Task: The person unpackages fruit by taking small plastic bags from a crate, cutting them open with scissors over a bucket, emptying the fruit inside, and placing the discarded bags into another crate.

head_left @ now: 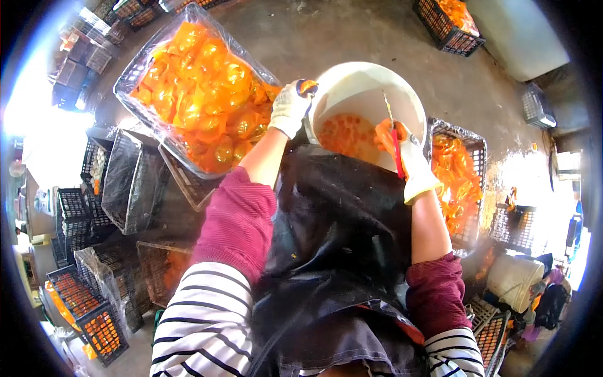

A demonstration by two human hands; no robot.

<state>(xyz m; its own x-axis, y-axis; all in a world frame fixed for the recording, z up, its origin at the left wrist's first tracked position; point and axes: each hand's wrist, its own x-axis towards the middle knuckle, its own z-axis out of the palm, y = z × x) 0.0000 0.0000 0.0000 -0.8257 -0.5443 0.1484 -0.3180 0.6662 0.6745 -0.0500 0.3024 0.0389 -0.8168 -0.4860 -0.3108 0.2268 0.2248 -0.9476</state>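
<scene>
- Gripping a red-handled cutter [397, 147], the right hand [412, 157] was closed over the near side of a white bucket [352, 74], its slim blade pointing up and away.
- A crumpled orange wrapper [384, 134] sat at that hand's fingers, above the bucket's opening.
- Apart from it, the left hand [289, 110] was curled near the left rim, with a small orange-and-dark item [306, 88] at its fingertips; how firmly it was pinched, I could not tell.
- Round and smooth-walled, the bucket contained cloudy liquid with soft-looking orange pieces [342, 131].
- Left of it, a crate [139, 107] lined with clear plastic was heaped with glossy, bulging orange packets [207, 81].
- To the right, a dark lattice crate [480, 160] bore thin, creased orange film [453, 169].
- A shiny black apron [342, 207] lay in folds below the bucket.
</scene>
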